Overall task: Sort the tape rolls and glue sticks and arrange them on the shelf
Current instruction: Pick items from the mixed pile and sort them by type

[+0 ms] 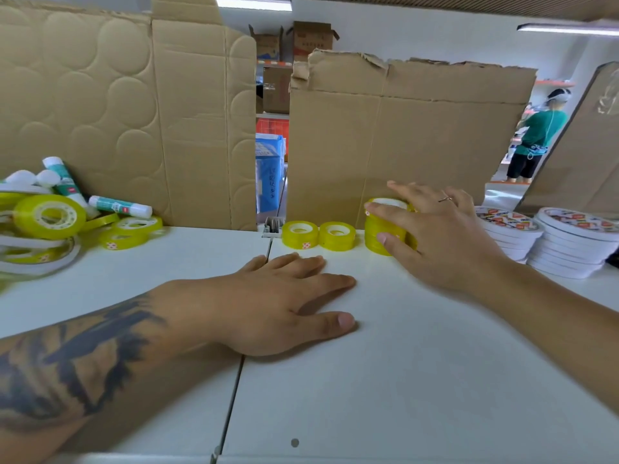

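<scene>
head cam | looks forward and down, close over white shelf [402, 363] | wide-angle, edges seemingly warped

A tall cardboard sheet [127, 105] embossed with circles stands at the back left, and a torn-edged cardboard panel [408, 135] stands at the back right. Through the gap between them shows a blue package [269, 169], with cardboard boxes [301, 41] higher up. Far right, a person in a green shirt [539, 135] stands facing away.
</scene>
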Demonstrator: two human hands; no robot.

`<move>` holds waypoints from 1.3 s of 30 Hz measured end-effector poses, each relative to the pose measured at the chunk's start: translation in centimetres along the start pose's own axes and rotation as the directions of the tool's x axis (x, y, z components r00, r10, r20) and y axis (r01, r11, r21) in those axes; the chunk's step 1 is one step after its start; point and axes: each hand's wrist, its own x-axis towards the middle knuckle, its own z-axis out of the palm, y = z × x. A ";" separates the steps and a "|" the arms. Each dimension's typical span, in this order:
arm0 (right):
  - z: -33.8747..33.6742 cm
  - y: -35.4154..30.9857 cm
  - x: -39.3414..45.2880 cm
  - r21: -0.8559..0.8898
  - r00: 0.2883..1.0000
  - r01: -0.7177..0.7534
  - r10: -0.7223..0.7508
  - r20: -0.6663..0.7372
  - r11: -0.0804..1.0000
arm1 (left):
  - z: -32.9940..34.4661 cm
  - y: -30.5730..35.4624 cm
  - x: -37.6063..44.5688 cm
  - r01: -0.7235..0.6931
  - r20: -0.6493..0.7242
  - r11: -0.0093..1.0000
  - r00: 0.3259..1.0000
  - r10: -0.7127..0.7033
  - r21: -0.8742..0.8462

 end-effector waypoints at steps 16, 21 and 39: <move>-0.2 -1.3 -0.7 -0.030 0.999 0.052 -0.053 -0.006 0.998 | -1.8 -1.0 -1.9 0.043 -0.193 0.998 0.980 -0.052 -0.051; -2.1 -5.0 -0.8 0.055 0.973 0.173 -0.180 0.144 0.983 | -3.2 -3.7 -5.2 0.209 -0.420 0.967 0.872 -0.252 -0.147; -4.5 -24.7 7.2 0.197 0.870 0.443 -0.472 0.142 0.875 | -4.6 -21.9 -12.5 0.617 -0.565 0.729 0.729 -0.387 0.297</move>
